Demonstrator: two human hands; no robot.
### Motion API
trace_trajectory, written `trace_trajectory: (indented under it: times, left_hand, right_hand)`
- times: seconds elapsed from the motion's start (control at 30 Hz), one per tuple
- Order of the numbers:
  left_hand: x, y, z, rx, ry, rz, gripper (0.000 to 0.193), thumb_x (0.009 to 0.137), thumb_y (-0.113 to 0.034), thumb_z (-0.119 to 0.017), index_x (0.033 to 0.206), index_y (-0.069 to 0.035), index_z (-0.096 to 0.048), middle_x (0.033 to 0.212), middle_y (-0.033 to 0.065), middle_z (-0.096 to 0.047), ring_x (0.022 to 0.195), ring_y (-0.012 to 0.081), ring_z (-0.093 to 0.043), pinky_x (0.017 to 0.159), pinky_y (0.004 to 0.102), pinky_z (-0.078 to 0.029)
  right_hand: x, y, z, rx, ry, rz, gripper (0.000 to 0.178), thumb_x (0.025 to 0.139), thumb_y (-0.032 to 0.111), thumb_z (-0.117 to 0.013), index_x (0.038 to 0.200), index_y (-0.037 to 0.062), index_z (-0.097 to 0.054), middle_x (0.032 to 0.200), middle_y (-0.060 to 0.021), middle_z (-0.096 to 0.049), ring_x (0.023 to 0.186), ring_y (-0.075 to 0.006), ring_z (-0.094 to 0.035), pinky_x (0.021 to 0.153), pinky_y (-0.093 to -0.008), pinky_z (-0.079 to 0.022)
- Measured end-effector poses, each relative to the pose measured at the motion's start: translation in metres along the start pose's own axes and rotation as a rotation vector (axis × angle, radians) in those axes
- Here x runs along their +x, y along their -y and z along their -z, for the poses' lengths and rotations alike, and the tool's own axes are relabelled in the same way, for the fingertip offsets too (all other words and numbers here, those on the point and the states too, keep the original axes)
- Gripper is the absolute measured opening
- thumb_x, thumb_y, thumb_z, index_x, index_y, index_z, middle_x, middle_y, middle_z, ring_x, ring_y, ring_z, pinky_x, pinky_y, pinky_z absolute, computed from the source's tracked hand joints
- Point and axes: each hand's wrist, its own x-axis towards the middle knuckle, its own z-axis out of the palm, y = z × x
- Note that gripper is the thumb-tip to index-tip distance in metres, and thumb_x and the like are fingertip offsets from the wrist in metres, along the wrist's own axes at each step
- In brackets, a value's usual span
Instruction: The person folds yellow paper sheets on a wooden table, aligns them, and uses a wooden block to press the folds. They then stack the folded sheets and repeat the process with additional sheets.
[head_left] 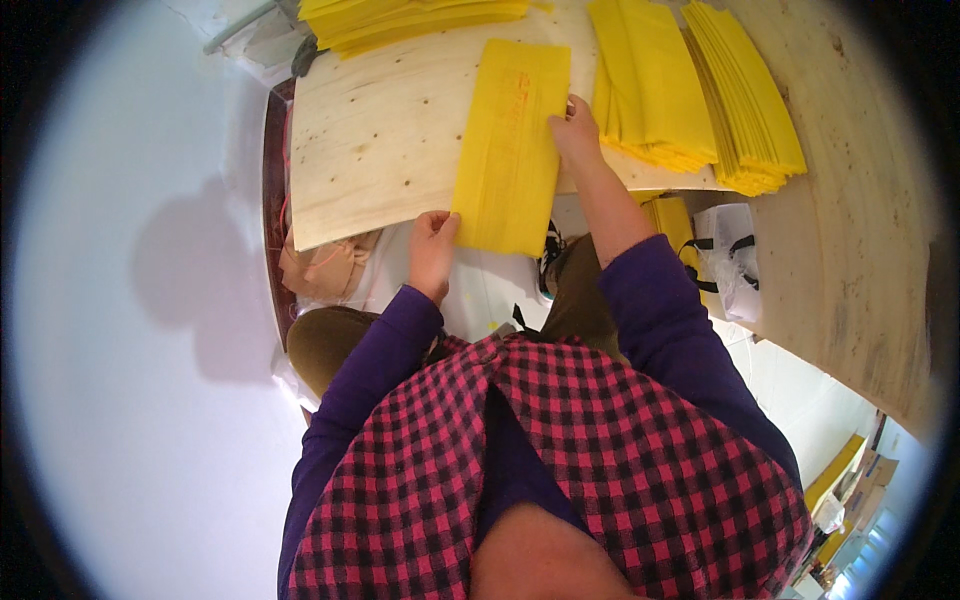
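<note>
Both my hands hold a flat yellow fabric piece [508, 160], long and rectangular with faint red printing, which looks like a folded bag. Its near end hangs past the front edge of the plywood board [375, 150]. My left hand [434, 250] pinches the piece by its near left corner. Higher up, my right hand [576, 130] grips its right edge, thumb on top. To the right of that hand lies a stack of similar yellow pieces [655, 90], with another fanned stack [750, 100] beside it.
More yellow pieces [410, 22] are piled at the far left. A wooden surface [860, 200] runs along the right. Below the board sit a brown bag-like bundle [325, 268] on the left and a white bag with black straps [728, 260] on the right. A white wall [130, 400] rises at left.
</note>
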Motion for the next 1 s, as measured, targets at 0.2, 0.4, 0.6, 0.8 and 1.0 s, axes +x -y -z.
trace_trajectory:
  times: [0.2,0.4,0.6,0.8,1.0]
  left_hand:
    - [0.006,0.002,0.0,-0.272,0.152,0.323,0.026,0.088,-0.022,-0.052,0.1,0.0,-0.055,0.093,0.0083,-0.062,0.08,0.018,-0.06,0.07,0.0322,-0.049]
    - [-0.001,-0.012,-0.007,-0.356,0.322,0.326,0.027,0.091,-0.02,-0.048,0.106,0.002,-0.054,0.099,0.0116,-0.062,0.083,0.0201,-0.063,0.072,0.0332,-0.052]
    - [-0.032,-0.038,-0.006,-0.512,0.366,0.32,0.026,0.091,-0.016,-0.045,0.107,0.004,-0.053,0.1,0.0125,-0.062,0.085,0.0202,-0.063,0.074,0.0335,-0.053]
    - [-0.052,-0.047,0.003,-0.487,0.424,0.327,0.026,0.09,-0.014,-0.045,0.107,0.005,-0.052,0.101,0.0116,-0.061,0.085,0.0183,-0.062,0.075,0.0321,-0.052]
    - [-0.07,-0.055,0.023,-0.393,0.471,0.026,0.03,0.087,-0.009,-0.047,0.114,0.005,-0.049,0.103,0.0074,-0.059,0.093,0.0125,-0.056,0.083,0.0252,-0.044]
  right_hand:
    - [-0.024,-0.012,0.027,-0.257,-0.004,0.099,0.049,0.076,0.015,-0.059,0.121,-0.0013,-0.047,0.108,-0.0184,-0.058,0.098,-0.0252,-0.058,0.084,-0.033,-0.046]
    - [-0.053,-0.002,0.04,-0.191,0.124,0.033,0.044,0.078,0.015,-0.061,0.117,-0.0031,-0.049,0.104,-0.0153,-0.061,0.096,-0.0225,-0.059,0.081,-0.0308,-0.047]
    - [-0.097,0.008,0.044,0.105,0.15,-0.117,0.041,0.087,0.02,-0.055,0.118,-0.0052,-0.045,0.108,-0.0143,-0.059,0.099,-0.0215,-0.057,0.085,-0.0294,-0.045]
    - [-0.124,0.017,0.047,0.829,0.481,-0.474,0.048,0.09,0.034,-0.049,0.124,0.0001,-0.043,0.119,-0.0173,-0.052,0.106,-0.0258,-0.053,0.089,-0.036,-0.043]
    - [-0.101,0.025,0.032,0.87,0.474,-0.691,0.045,0.09,0.03,-0.051,0.125,0.0038,-0.043,0.12,-0.0141,-0.052,0.108,-0.027,-0.052,0.09,-0.0413,-0.044]
